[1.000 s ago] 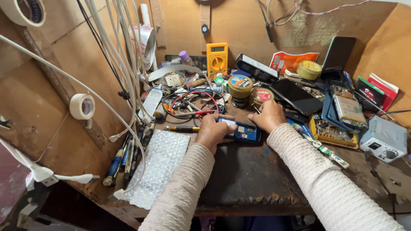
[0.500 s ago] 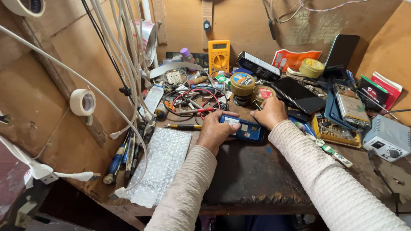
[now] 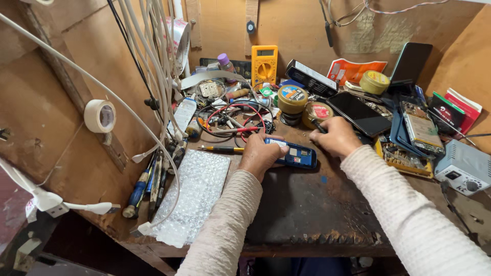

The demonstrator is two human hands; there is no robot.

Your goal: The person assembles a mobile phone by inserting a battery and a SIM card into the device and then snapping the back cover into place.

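My left hand (image 3: 261, 155) presses down on a small blue opened phone (image 3: 295, 156) lying flat on the dark workbench (image 3: 307, 204). My right hand (image 3: 335, 138) rests just right of the phone with its fingers curled around a thin dark tool (image 3: 319, 126) whose tip points up and left. A yellow-handled screwdriver (image 3: 221, 148) lies left of my left hand. A tangle of red and black probe leads (image 3: 232, 120) sits behind the phone.
A yellow multimeter (image 3: 264, 64) stands at the back. Round tins (image 3: 292, 97), a black phone (image 3: 359, 113), circuit boards (image 3: 422, 130) and a grey box (image 3: 463, 168) crowd the right. Bubble wrap (image 3: 197, 191) and screwdrivers (image 3: 146, 181) lie left. White cables (image 3: 153, 61) hang down.
My right hand has moved slightly right, away from the phone, with the dark tool in it. My left hand has stayed on the blue phone.
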